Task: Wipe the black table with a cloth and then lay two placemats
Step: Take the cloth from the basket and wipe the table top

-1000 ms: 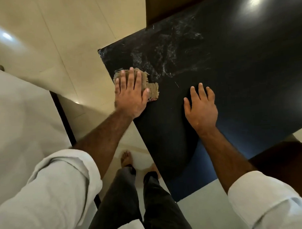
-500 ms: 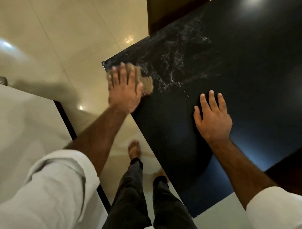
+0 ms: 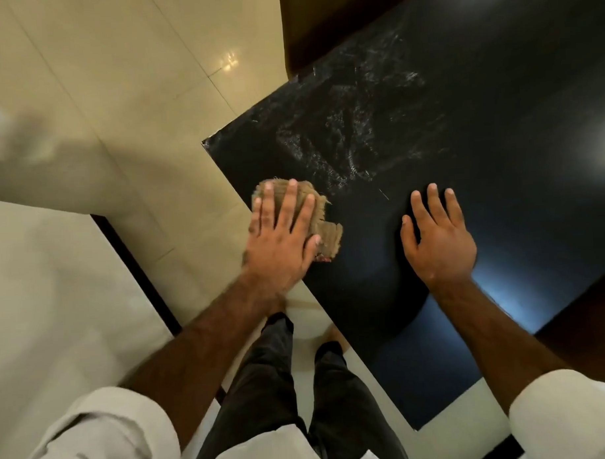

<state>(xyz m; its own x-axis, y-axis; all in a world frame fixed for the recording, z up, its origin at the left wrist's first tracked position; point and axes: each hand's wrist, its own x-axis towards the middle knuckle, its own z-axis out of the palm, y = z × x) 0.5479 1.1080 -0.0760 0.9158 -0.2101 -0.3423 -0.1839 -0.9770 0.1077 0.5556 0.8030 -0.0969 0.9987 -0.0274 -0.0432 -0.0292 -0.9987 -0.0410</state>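
Head view, looking down: the left hand [image 3: 281, 243] lies flat with straight, slightly spread fingers on a tan, frayed cloth [image 3: 330, 236], pressing it onto the black tabletop [image 3: 497, 154] right at its left edge, near the corner. Part of the cloth shows past the fingertips and beside the thumb. The right hand [image 3: 437, 240] rests palm-down on the bare tabletop to the right of the cloth, apart from it, fingers straight and spread, grasping nothing. Beyond both hands a patch of whitish wet streaks [image 3: 352, 138] spreads across the dark surface. A brown chair back [image 3: 325, 26] stands against the far edge. Cream floor tiles [image 3: 134, 80] lie to the left. White sleeves [image 3: 95, 439] cover the upper arms, and dark trousers [image 3: 262, 385] show below, between the arms.
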